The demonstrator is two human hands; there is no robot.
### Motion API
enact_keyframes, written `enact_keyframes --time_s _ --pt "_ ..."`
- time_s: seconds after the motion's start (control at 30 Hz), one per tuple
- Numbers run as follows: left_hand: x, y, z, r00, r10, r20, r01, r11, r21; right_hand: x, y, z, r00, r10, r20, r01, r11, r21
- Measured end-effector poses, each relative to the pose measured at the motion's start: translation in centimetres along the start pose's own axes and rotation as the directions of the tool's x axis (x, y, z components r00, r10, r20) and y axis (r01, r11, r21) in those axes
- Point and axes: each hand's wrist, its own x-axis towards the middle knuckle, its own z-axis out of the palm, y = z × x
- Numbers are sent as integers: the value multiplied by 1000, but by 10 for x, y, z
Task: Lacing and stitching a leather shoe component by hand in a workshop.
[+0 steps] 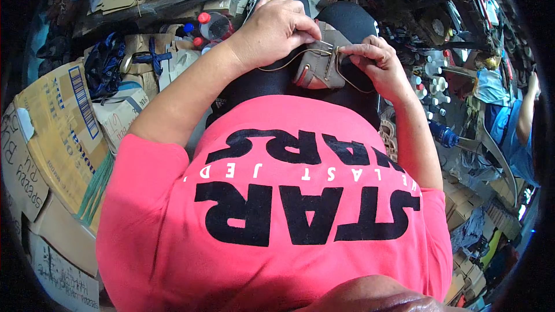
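A taupe leather shoe upper with a line of stitches and a bit of red edging lies over my dark-clad knees. My left hand is closed at its far edge, pinching what looks like a thin metal needle. At the other side of the stitch line, my right hand has its index finger and thumb brought together against the leather. What those fingertips grip is too small to make out. A tan thread loops out to the left of the piece, and another loop hangs toward the right.
Cardboard boxes are stacked on the left, near bottles with red caps. Several small white-capped bottles stand to the right beside a blue bottle. Another person's arm shows at the far right.
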Motion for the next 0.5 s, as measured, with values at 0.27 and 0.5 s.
enact_keyframes --time_s 0.27,0.5 --pt "2 2 1 994 -50 102 52 998 -22 6 7 0 999 -14 29 13 1000 24" --pt "5 10 3 991 92 97 -98 994 57 3 13 2 999 12 44 -17 993 113"
